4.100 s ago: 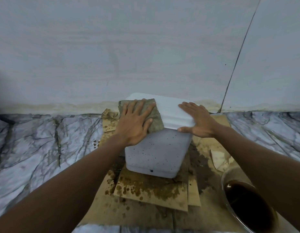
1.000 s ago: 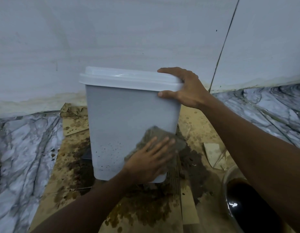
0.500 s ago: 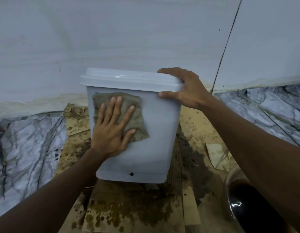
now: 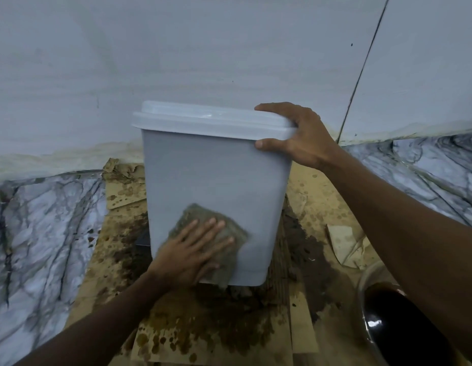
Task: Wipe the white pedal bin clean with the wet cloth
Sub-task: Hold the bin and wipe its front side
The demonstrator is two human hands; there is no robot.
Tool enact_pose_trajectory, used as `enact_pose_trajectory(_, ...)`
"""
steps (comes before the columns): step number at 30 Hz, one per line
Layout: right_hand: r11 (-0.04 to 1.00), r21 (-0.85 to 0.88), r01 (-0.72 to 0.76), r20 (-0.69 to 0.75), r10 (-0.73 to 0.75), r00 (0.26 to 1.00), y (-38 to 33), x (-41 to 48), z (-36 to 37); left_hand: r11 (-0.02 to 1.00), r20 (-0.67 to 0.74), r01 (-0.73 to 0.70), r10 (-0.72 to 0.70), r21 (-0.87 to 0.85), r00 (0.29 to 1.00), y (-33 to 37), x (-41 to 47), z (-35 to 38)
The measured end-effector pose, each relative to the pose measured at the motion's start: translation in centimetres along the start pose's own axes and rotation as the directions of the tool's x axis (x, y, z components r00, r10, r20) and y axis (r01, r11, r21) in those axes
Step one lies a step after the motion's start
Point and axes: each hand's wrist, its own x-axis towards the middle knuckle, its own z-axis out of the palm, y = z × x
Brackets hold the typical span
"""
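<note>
The white pedal bin [image 4: 216, 175] stands upright on stained cardboard, its lid closed. A grey-brown wet cloth [image 4: 229, 231] lies flat against the lower part of the bin's front face. My left hand [image 4: 192, 252] presses the cloth to the bin with straight, spread fingers. My right hand [image 4: 300, 136] grips the lid's right front corner, with the fingers over the top and the thumb under the rim. The front face above the cloth looks clean.
Wet, brown-stained cardboard sheets [image 4: 192, 326] cover the marble floor [image 4: 39, 233] under the bin. A round bowl of dark liquid [image 4: 403, 323] sits at the lower right, partly hidden by my right arm. A grey wall [image 4: 176, 62] stands close behind the bin.
My left hand has slid the cloth from the upper left of the front face down to its lower part. My right hand keeps its grip on the lid corner.
</note>
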Motion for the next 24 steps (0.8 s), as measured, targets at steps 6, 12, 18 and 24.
enact_pose_trajectory(6, 1.000, 0.003, -0.001, -0.007, 0.001, 1.000, -0.1, 0.0, 0.0, 0.926, -0.204, 0.366, -0.377, -0.089, 0.904, -2.7, 4.3, -2.5)
enact_pose_trajectory(12, 1.000, 0.006, -0.006, -0.008, 0.006, 1.000, -0.1, 0.0, 0.0, 0.992, -0.035, 0.118, -0.119, -0.036, 0.992, 2.3, -1.5, 1.4)
enact_pose_trajectory(18, 1.000, 0.000, -0.006, -0.012, 0.006, 1.000, -0.1, 0.1, 0.2, 0.999, -0.012, 0.021, -0.021, -0.043, 1.000, 5.6, 2.3, 0.8)
enact_pose_trajectory(24, 1.000, 0.004, -0.017, -0.007, 0.017, 1.000, 0.0, 0.2, 0.0, 0.958, -0.094, 0.267, -0.277, -0.103, 0.956, -1.1, 6.2, -3.0)
